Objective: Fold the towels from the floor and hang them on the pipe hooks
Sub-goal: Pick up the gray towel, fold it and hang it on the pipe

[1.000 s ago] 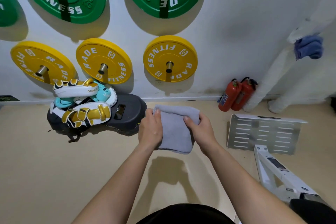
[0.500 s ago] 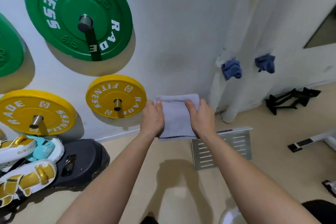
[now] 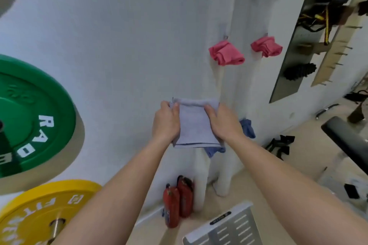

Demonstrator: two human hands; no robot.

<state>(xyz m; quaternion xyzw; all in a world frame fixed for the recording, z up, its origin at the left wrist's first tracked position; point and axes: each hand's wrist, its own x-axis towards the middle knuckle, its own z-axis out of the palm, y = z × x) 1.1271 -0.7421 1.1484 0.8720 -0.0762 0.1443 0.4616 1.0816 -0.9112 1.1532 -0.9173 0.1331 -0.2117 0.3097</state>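
Both hands are up in front of the white wall (image 3: pixel 119 45), with one folded grey towel (image 3: pixel 196 125) held between them. The left hand (image 3: pixel 166 123) grips the towel's left edge, thumb on the front face near the top fold, fingers curled behind. The right hand (image 3: pixel 224 123) grips the right edge the same way, thumb on front, fingers hidden by the cloth. The towel hangs flat and roughly square, fold on top, layered edges at the bottom, off the floor (image 3: pixel 306 145), touching only the hands.

Up and right of the hands, the first pink towel (image 3: pixel 226 53) and second pink towel (image 3: pixel 266 45) hang bunched on two white pipes. The left pipe (image 3: pixel 200 177) and right pipe (image 3: pixel 229 165) run down behind and below the hands. One blue towel (image 3: pixel 248 128) sits just right of the right hand, partly hidden. Another blue towel (image 3: pixel 214 150) peeks out under the grey towel.

Below the hands, two red fire extinguishers (image 3: pixel 171 209) stand by the wall. Far left of the hands is a green weight plate (image 3: pixel 29 115), with a yellow weight plate (image 3: pixel 39 211) under it.
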